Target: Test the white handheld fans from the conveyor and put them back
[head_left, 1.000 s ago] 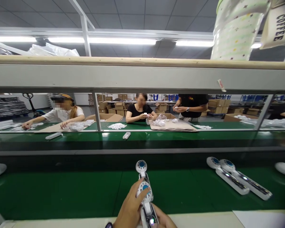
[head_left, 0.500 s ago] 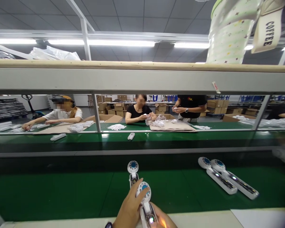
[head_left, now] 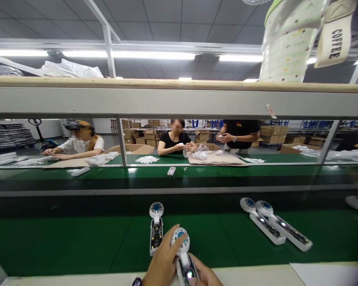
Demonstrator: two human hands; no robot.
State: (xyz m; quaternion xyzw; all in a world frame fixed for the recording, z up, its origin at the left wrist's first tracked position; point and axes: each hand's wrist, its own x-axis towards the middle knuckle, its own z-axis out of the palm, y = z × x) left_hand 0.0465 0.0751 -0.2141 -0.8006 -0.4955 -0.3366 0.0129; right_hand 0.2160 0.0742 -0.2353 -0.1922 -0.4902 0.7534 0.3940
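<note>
Between my two hands is a white handheld fan (head_left: 183,260) with a round slotted head, a blue centre and an uncovered handle that shows its circuit board and a lit white light. My left hand (head_left: 162,258) grips the fan's head from the left, with its fingers over the slots. Around the handle, at the bottom of the view, my right hand (head_left: 205,274) is closed, its thumb near the light. A second fan (head_left: 156,228) lies face up on the green belt, just beyond my left hand.
Two fans with lit lights (head_left: 276,226) lie on the near belt (head_left: 86,238) to the right. White shells ride the far belt (head_left: 143,178). A metal shelf beam (head_left: 179,99) crosses ahead, holding a patterned cup (head_left: 289,43). Co-workers sit and stand beyond the belts.
Fans on the near belt have shifted left, baring the second fan's handle. Shells on the far belt have moved right. An orange glow by my right hand is gone; my grip looks the same.
</note>
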